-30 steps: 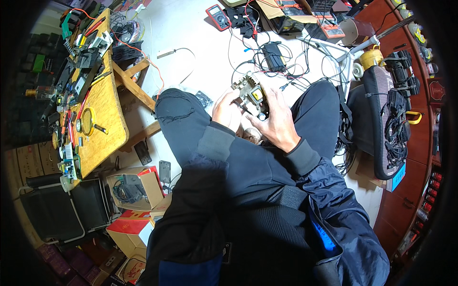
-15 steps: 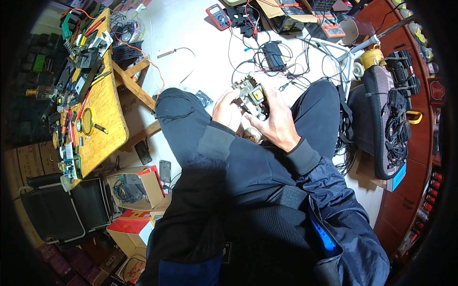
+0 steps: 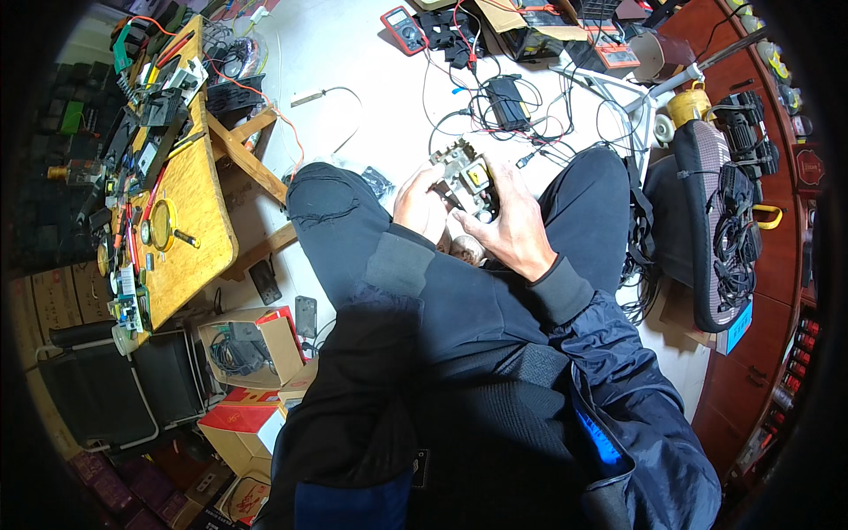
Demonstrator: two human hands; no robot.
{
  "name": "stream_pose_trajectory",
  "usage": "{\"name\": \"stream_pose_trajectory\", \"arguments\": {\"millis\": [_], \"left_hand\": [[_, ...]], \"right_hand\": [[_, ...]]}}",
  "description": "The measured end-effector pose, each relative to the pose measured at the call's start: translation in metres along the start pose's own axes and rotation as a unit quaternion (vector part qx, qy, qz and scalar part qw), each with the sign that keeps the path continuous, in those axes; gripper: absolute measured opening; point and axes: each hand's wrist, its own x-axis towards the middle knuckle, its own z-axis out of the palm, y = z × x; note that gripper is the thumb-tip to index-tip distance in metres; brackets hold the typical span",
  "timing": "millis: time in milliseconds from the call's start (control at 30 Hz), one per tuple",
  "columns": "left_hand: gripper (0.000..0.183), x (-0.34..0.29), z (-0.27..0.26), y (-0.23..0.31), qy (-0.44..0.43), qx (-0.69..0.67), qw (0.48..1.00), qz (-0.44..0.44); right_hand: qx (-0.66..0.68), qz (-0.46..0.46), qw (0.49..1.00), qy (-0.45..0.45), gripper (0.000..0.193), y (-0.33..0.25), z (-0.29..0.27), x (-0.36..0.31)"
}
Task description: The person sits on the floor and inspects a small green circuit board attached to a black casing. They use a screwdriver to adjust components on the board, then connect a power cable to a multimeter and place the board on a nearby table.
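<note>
Between my knees I hold a circuit board (image 3: 461, 173) crowded with parts, tilted up over the white floor. A square transformer-like block with a yellow top (image 3: 478, 176) stands out on its right side. My left hand (image 3: 420, 201) is closed on the board's left edge, its fingers partly hidden behind it. On the other side my right hand (image 3: 515, 218) grips the right edge, thumb low and fingers along the side. The board's underside is out of sight.
To the left stands a wooden workbench (image 3: 190, 256) with tools and a yellow-rimmed magnifying glass (image 3: 162, 224). Ahead on the floor lie a black power adapter (image 3: 508, 103), tangled cables and a red multimeter (image 3: 404, 30). An open carton (image 3: 281, 349) sits lower left, a dark cushioned seat (image 3: 707, 221) right.
The board and both hands stay almost exactly where they were; any shift is too slight to make out clearly.
</note>
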Motion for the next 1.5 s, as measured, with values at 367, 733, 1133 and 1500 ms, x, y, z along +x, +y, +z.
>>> {"name": "stream_pose_trajectory", "arguments": {"millis": [367, 733, 1133, 1500], "left_hand": [[0.028, 0.003, -0.013, -0.005, -0.026, 0.139, 0.988, 0.058], [0.03, 0.002, -0.005, -0.002, -0.016, -0.005, 1.0, 0.007], [0.034, -0.001, 0.001, 0.001, -0.012, 0.038, 0.999, 0.009], [0.043, -0.01, 0.023, 0.007, -0.051, 0.066, 0.995, 0.062]], "right_hand": [[-0.035, -0.062, 0.996, 0.047, 0.082, -0.001, 0.0, 0.0], [-0.004, -0.01, 1.0, 0.002, 0.088, -0.001, 0.0, 0.0], [0.066, -0.002, 0.998, 0.013, 0.082, 0.006, 0.003, -0.002], [0.338, 0.081, 0.937, -0.028, 0.075, 0.031, 0.01, 0.0]]}}
